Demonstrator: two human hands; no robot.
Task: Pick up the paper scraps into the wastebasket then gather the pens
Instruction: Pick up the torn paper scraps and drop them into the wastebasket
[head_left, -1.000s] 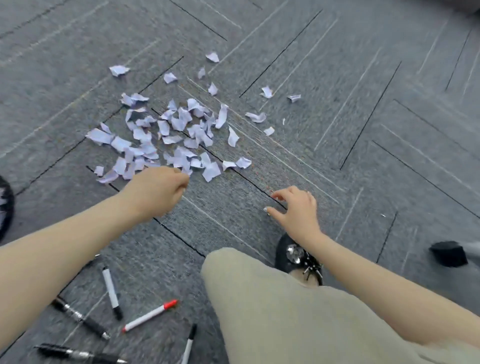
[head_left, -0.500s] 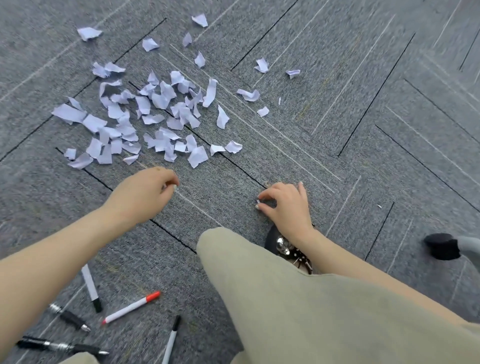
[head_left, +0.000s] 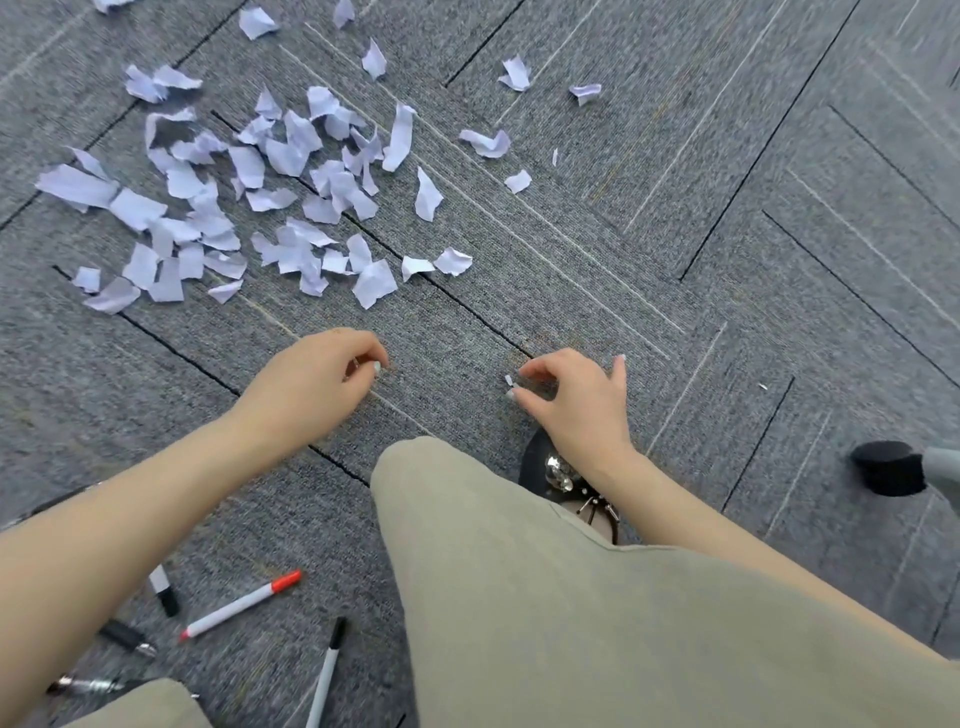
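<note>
Head view: the right hand (head_left: 576, 400) now pinches a tiny scrap (head_left: 508, 380) at frame centre; the left hand (head_left: 317, 379), fingers curled, has drawn back. Paper scraps (head_left: 291, 208) remain upper left, pens (head_left: 241, 605) lower left; wastebasket unseen.

The left hand (head_left: 317, 379) is curled with its back to the camera, so can't tell if it's holding anything. The left forearm covers most of the black pens (head_left: 124, 636) near left. Far-left paper scraps (head_left: 111, 4) run off the top edge.
</note>
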